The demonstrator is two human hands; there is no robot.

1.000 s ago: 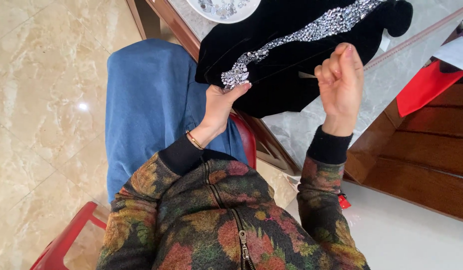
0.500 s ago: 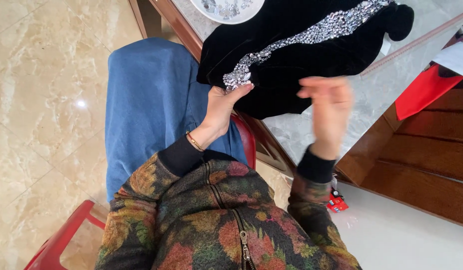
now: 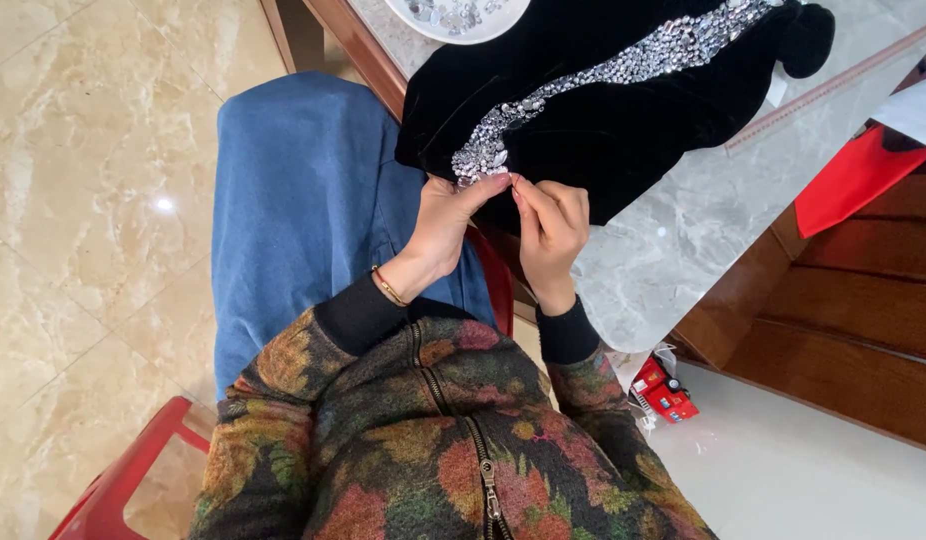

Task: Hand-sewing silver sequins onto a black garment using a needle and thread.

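the person wears a thick knitted jacket [image 3: 453, 440] with a blurred floral pattern in dark olive, orange, rust red and dull yellow over a nearly black ground. a metal zip [image 3: 480, 455] runs down the middle of the front, its small silver pull hanging low on the chest. both sleeves end in plain black ribbed cuffs [image 3: 361, 312] that fit close round the wrists. a thin gold-coloured bangle [image 3: 388, 287] sits on the left wrist, just past the cuff. the legs are covered in blue denim [image 3: 303, 200], smooth and fairly even in shade, with a faint seam line running along it.
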